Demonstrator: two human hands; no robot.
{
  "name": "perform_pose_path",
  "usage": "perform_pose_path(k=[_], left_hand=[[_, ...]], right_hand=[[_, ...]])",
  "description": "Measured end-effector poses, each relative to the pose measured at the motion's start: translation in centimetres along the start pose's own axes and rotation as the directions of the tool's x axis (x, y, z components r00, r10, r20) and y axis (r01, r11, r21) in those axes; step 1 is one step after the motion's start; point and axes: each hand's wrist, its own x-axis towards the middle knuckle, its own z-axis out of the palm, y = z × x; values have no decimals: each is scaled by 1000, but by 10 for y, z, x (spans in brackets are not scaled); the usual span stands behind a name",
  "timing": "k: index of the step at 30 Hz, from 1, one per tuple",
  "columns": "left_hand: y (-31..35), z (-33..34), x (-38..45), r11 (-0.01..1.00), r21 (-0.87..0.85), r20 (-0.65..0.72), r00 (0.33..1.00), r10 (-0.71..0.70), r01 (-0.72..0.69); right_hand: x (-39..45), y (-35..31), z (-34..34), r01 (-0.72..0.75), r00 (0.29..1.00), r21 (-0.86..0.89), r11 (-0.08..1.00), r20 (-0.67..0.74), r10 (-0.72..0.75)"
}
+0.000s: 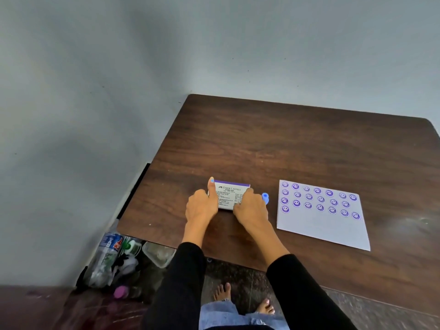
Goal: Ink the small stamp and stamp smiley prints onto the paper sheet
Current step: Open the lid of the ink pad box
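Both hands grip a white, purple-edged stamp pad box [230, 194] on a dark wood table [285, 144]: left hand [201, 206] clasping its 9 o'clock side, right hand [251, 207] its 3 o'clock side. The small blue stamp [265, 197] stands just beyond, and the paper sheet [321, 232] at 3 o'clock carries rows of purple smiley prints [319, 198].

Both arms reach forward; left hand [202, 206] and right hand [250, 208] apparently curled in a grip.

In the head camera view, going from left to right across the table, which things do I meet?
Left hand → white and purple stamp pad box → right hand → small blue stamp → white paper sheet with purple smiley prints.
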Motion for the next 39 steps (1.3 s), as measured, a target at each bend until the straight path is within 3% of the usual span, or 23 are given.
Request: perform_pose_path(k=[8,25,39], left_hand=[[21,-18,9,996,46,-11,997,-75,75],[74,-26,63,996,-85,12,1000,19,-18],[67,4,87,971,-222,108,992,-69,92]], right_hand=[[9,-10,-22,-54,997,12,998,46,54],[61,-38,-65,-13,981,-59,998,-196,1],[89,-18,-44,-28,995,67,997,-98,35]])
